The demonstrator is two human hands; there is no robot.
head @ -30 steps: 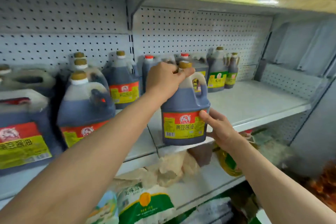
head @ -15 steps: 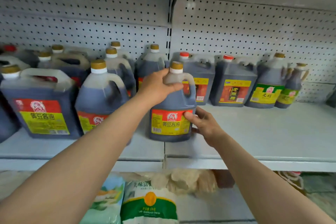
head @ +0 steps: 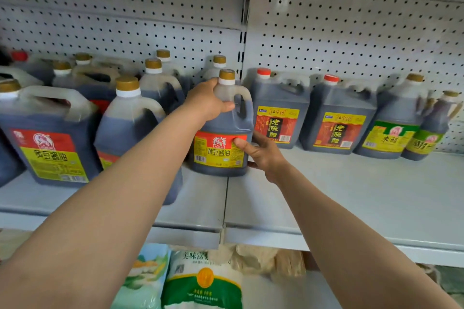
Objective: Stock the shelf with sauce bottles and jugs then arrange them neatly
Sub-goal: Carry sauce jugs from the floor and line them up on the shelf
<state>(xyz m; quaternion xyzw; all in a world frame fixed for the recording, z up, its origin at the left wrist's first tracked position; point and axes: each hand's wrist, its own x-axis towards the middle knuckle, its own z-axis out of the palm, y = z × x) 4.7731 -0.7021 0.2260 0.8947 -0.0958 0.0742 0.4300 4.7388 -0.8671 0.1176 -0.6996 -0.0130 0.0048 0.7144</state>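
The soy sauce jug [head: 221,133] now stands upright on the shelf [head: 351,195], set further back than a second ago, when its base hung out over the front edge. The left hand [head: 209,101] still grips the jug's shoulder just below the gold cap [head: 227,74], fingers curled round it. The right hand [head: 263,153] has shifted from under the jug's lower corner to its right side, thumb pressed on the red and yellow label, fingers curled behind. Just right of the jug sit two red-capped vinegar jugs [head: 280,113], closer to it now than before; beyond them a green-labelled jug [head: 394,128]. Left of the jug stand more gold-capped soy jugs [head: 130,118]. Below the jug, under the shelf, lies a green and white bag [head: 203,283].
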